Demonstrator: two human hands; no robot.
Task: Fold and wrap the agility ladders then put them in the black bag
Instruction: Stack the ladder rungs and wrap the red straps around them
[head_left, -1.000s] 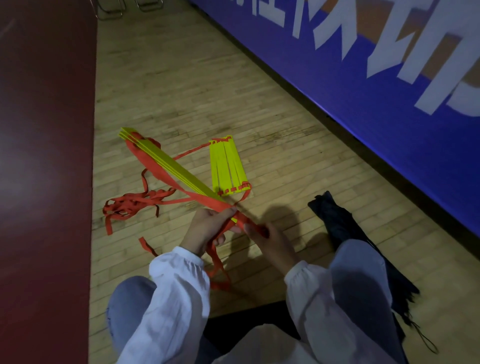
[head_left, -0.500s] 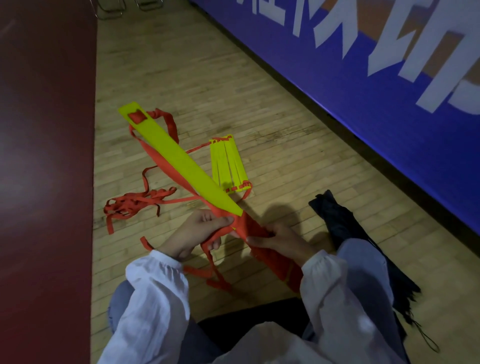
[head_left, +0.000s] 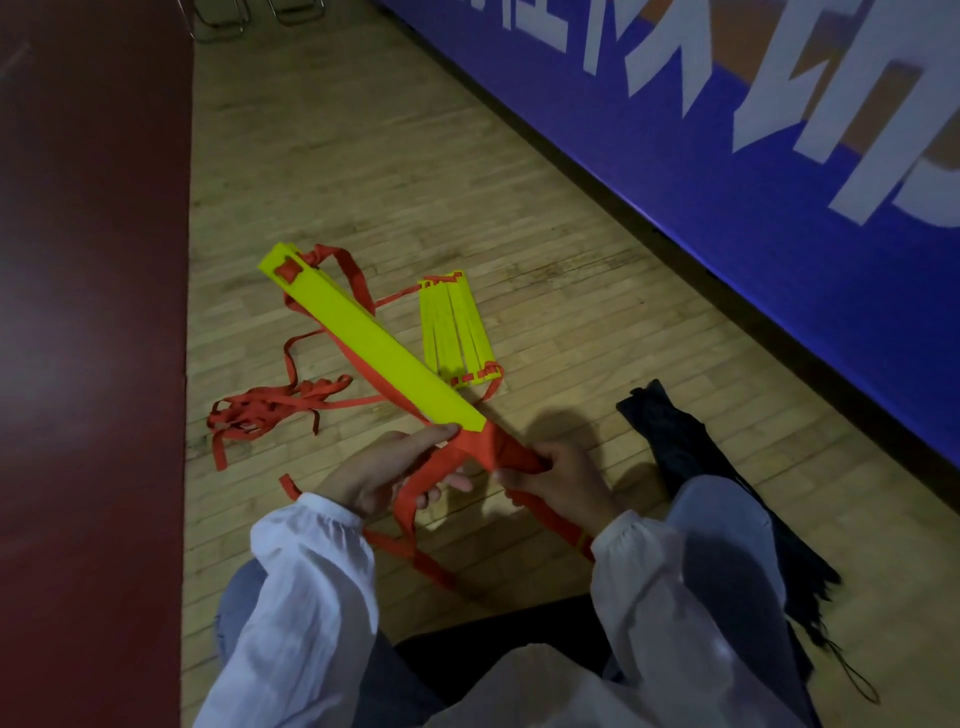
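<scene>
Slanting away from the person's lap, the stacked yellow rungs (head_left: 374, 343) of one agility ladder are held clear of the wooden floor (head_left: 545, 322), with the near end at the hands and the far end up and to the left. A red strap (head_left: 483, 449) is wound around the near end of this stack. The left hand (head_left: 384, 473) grips that end from the left, one of its fingers (head_left: 426, 435) lying straight along the edge and the rest curled underneath, with strap lengths hanging down between them. The right hand (head_left: 561, 483) pinches the strap just right of the stack's near end, its fingers (head_left: 519, 475) closed tight on the fabric. More loose strap lies bunched on the floor left of the stack. A second ladder (head_left: 454, 327), folded flat, lies just right of the stack's middle. The black bag (head_left: 675, 441) lies crumpled on the floor well right of the stack, beside the person's knee. White sleeves (head_left: 311, 571) cover both arms. A blue banner (head_left: 727, 182) runs far to the right of the stack, and a dark red strip (head_left: 88, 364) lies to its left.
</scene>
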